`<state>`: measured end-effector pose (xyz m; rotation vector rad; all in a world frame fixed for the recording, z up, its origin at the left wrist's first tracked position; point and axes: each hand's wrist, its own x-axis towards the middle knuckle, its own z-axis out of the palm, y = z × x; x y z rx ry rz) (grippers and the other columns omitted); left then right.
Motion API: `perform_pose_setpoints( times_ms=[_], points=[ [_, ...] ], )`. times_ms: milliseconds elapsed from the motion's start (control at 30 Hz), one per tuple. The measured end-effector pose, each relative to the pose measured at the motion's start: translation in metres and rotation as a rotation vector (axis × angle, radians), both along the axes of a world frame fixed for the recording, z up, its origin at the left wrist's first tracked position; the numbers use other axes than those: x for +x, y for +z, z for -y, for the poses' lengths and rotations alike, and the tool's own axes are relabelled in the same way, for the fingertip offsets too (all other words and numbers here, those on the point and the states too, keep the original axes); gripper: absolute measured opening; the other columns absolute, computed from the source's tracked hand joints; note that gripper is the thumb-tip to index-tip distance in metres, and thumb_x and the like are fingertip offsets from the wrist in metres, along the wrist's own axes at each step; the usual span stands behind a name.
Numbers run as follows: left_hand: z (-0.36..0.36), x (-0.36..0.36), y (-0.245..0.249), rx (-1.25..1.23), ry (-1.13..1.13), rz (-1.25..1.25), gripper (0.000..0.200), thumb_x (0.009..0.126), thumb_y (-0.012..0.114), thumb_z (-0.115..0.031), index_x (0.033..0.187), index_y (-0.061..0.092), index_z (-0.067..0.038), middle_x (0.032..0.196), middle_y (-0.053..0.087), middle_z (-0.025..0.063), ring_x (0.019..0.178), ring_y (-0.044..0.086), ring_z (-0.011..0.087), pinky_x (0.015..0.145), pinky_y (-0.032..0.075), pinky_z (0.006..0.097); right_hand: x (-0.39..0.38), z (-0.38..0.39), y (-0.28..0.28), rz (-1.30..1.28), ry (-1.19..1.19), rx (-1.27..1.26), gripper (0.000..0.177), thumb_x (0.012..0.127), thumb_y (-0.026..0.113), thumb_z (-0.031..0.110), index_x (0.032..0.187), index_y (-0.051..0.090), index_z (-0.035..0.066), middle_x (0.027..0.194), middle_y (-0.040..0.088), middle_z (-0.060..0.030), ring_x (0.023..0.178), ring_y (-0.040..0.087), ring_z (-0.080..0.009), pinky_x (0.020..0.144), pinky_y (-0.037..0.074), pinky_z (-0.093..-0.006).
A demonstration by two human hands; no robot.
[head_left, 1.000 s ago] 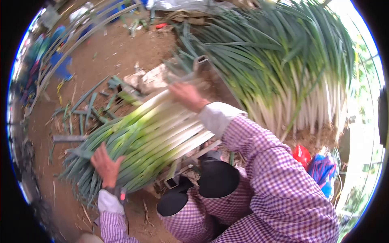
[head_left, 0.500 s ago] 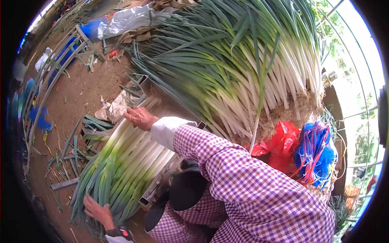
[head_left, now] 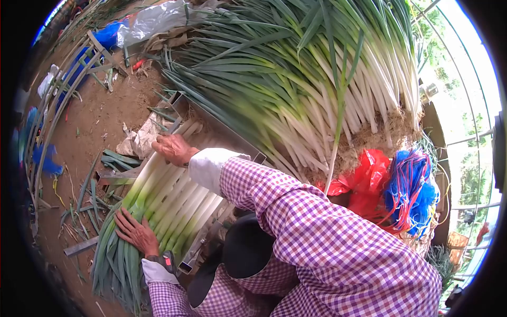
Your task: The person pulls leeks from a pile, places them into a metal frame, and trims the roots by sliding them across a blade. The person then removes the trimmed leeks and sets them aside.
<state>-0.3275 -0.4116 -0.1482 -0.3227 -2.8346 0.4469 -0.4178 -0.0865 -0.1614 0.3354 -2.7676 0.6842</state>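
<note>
A row of long green onions (head_left: 182,195) lies side by side in a metal frame (head_left: 191,253), white shanks toward the upper right and green leaves toward the lower left. My left hand (head_left: 137,232) rests flat on the leaves, fingers spread, just below where the white stalks turn green. At the upper end of the row, my right hand (head_left: 175,149) has its fingers curled round the outermost white stalk on the left. Its fingertips are partly hidden. The right forearm crosses over the frame.
A large heap of green onions (head_left: 296,100) with roots lies beyond the frame. At right are a red plastic bag (head_left: 369,177) and blue netting (head_left: 412,193). Trimmed leaves (head_left: 121,161) litter the soil on the left, near a wooden rack (head_left: 100,50) and a white plastic sheet (head_left: 153,26).
My left hand has moved up from beside the leaf ends and now lies on the green part of the row. The right hand stays at the white stalks, nearly unmoved.
</note>
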Motion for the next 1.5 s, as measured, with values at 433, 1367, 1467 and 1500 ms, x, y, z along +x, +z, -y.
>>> perform_pose_setpoints(
  times_ms=[433, 1367, 1467, 1500],
  points=[
    [0.008, -0.002, -0.007, -0.063, -0.042, -0.083, 0.081, 0.103, 0.056, -0.048, 0.166, 0.019, -0.013, 0.171, 0.025, 0.0053, 0.156, 0.025, 0.0254, 0.121, 0.027, 0.0497, 0.271, -0.174, 0.159, 0.047, -0.563, -0.750, 0.025, 0.092, 0.077, 0.013, 0.112, 0.069, 0.002, 0.099, 0.072, -0.0088, 0.085, 0.068, -0.0165, 0.075, 0.058, -0.0308],
    [0.052, 0.008, 0.052, 0.648, -0.240, 0.436, 0.078, 0.093, 0.072, -0.015, 0.158, 0.033, -0.001, 0.157, 0.040, 0.0277, 0.143, 0.041, 0.0436, 0.116, 0.037, 0.0434, 0.522, -0.202, -0.021, 0.449, -1.264, -0.689, 0.058, 0.082, 0.079, 0.044, 0.119, 0.060, 0.003, 0.113, 0.071, -0.0222, 0.106, 0.069, -0.0380, 0.090, 0.053, -0.0463],
    [0.030, 0.017, 0.087, 0.774, -0.148, 0.508, 0.075, 0.096, 0.068, -0.014, 0.160, 0.031, -0.002, 0.157, 0.043, 0.0256, 0.133, 0.054, 0.0359, 0.108, 0.046, 0.0419, 0.511, -0.194, -0.051, 0.478, -1.336, -0.642, 0.070, 0.078, 0.082, 0.043, 0.129, 0.055, 0.004, 0.113, 0.070, -0.0243, 0.108, 0.069, -0.0401, 0.091, 0.052, -0.0495],
    [0.022, 0.019, 0.106, 0.794, -0.118, 0.525, 0.074, 0.097, 0.067, -0.013, 0.160, 0.030, -0.002, 0.157, 0.043, 0.0250, 0.131, 0.056, 0.0339, 0.107, 0.047, 0.0414, 0.511, -0.193, -0.051, 0.452, -1.323, -0.693, 0.069, 0.079, 0.082, 0.042, 0.130, 0.055, 0.004, 0.111, 0.071, -0.0244, 0.106, 0.069, -0.0407, 0.090, 0.052, -0.0498]
  ],
)
